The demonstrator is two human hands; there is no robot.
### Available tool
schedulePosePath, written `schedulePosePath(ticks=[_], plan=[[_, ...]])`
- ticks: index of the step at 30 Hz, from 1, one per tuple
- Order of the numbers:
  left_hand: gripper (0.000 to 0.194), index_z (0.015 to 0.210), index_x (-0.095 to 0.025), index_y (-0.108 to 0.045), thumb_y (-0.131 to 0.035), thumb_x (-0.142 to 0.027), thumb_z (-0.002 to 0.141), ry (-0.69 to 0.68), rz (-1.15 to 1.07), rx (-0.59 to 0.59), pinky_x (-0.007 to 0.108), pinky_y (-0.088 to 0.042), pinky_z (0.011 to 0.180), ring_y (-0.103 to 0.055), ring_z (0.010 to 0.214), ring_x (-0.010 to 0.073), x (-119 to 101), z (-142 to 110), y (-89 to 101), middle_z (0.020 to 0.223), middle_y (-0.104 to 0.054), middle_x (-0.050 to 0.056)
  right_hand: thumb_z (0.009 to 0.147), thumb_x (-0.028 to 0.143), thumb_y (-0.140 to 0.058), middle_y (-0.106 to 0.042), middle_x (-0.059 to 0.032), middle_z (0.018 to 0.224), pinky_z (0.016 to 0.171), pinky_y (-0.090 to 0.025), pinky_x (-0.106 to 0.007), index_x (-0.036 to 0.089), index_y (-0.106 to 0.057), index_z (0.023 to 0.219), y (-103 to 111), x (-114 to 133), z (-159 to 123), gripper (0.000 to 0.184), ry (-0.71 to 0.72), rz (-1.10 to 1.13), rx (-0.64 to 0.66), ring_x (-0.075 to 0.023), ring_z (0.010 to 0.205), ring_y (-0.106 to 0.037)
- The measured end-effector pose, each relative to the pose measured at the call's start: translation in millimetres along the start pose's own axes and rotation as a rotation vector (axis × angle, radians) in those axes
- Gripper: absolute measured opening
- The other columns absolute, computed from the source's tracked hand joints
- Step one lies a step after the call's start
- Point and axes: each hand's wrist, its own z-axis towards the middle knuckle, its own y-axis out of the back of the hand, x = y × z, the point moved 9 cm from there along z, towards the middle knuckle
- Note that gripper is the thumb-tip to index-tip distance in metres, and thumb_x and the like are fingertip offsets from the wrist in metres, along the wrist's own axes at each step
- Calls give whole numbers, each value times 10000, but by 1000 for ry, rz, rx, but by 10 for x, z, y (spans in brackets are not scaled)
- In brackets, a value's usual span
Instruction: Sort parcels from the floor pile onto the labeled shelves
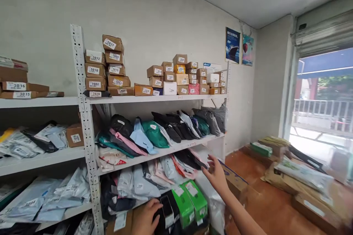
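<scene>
"Green boxes (184, 207), location?"
"Six o'clock, beside the black box (168, 206)."
"Hands?"
"Right hand (215, 174) at five, fingers spread; left hand (146, 217) toward seven, fingers parted near the black box, contact unclear."

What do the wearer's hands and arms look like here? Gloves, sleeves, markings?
Both the left hand and right hand are bare: no gloves. No sleeve shows on the right forearm; the left one is out of frame. No watch, bracelet, cable or marking visible; fingers too small to rule out thin rings.
</scene>
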Motion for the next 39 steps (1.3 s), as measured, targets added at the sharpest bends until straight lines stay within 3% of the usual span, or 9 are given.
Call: schedulePosePath(ticks=[5, 9, 15, 19, 24, 27, 32, 35, 39], plan=[[415, 1249, -318, -676, -465, -252, 898, -21, 135, -195, 347, -464, 1093, -572, 1263, 244, 80, 878, 1048, 1392, -578, 61, 808, 395, -653, -545, -179, 1365, 1039, -497, -448, 154, -416, 1373, -1108, 1219, 1868, 659, 334, 161, 108, -269, 1197, -596], [382, 1255, -304, -680, -470, -316, 937, -97, 287, -364, 364, -483, 1078, -565, 1273, 267, 32, 1378, 1984, 1406, -566, 76, 830, 324, -656, -576, -196, 1330, 1070, -470, -388, 109, -385, 1375, -2053, 1968, 3124, 645, 375, 283, 93, -246, 1243, -579], [367, 1260, -355, -665, -471, -352, 949, -294, 567, -521, 336, -534, 975, -601, 1211, 262, -76, 1907, 3426, 1394, -563, 58, 884, 270, -593, -562, -282, 1293, 1038, -451, -473, 0, -326, 1399, -3129, 2581, 4364, 640, 308, 121, 8, -351, 1230, -558], [342, 1260, -317, -644, -485, -322, 957, -414, 677, -479, 350, -541, 960, -584, 1213, 261, -73, 2349, 4108, 1399, -536, 86, 795, 416, -687, -502, -286, 1331, 1027, -444, -492, 29, -252, 1438, -3461, 2708, 4648, 867, 288, 3, -108, -392, 1241, -512], [331, 1250, -255, -631, -478, -255, 957, -591, 784, -478, 422, -512, 996, -542, 1233, 269, 9, 3038, 4589, 1378, -524, 122, 779, 458, -694, -512, -266, 1307, 997, -468, -462, 44, -161, 1476, -3639, 2739, 4787, 970, 299, -109, -188, -376, 1219, -534], [352, 1253, -223, -642, -508, -227, 928, -640, 882, -646, 488, -453, 1050, -503, 1269, 313, 23, 3440, 4869, 1372, -533, 142, 788, 405, -699, -528, -238, 1275, 983, -477, -449, 70, -183, 1467, -3707, 2782, 4849, 916, 327, -178, -217, -354, 1188, -555], [695, 1476, -134, -423, -629, -239, 820, -468, 1014, -888, 632, -188, 1190, -244, 1459, 408, 36, 3970, 5398, 1551, -326, 228, 686, 378, -786, -558, -225, 1237, 906, -521, -473, 110, -194, 1443, -3767, 2829, 4997, 997, 213, -256, -189, -362, 1099, -616], [852, 1504, -119, -359, -686, -330, 746, -390, 1001, -803, 677, -171, 1174, -225, 1455, 422, 64, 4186, 5559, 1511, -368, 239, 621, 394, -821, -610, -185, 1178, 842, -547, -474, 147, -279, 1346, -3725, 2832, 5033, 938, 139, -245, -191, -352, 1026, -654], [826, 1498, -149, -375, -649, -363, 748, -357, 1037, -738, 680, -200, 1158, -331, 1375, 405, 51, 4276, 5578, 1432, -447, 205, 609, 432, -809, -630, -143, 1142, 797, -555, -459, 190, -350, 1199, -3651, 2817, 4968, 786, 144, -224, -245, -338, 993, -663]])
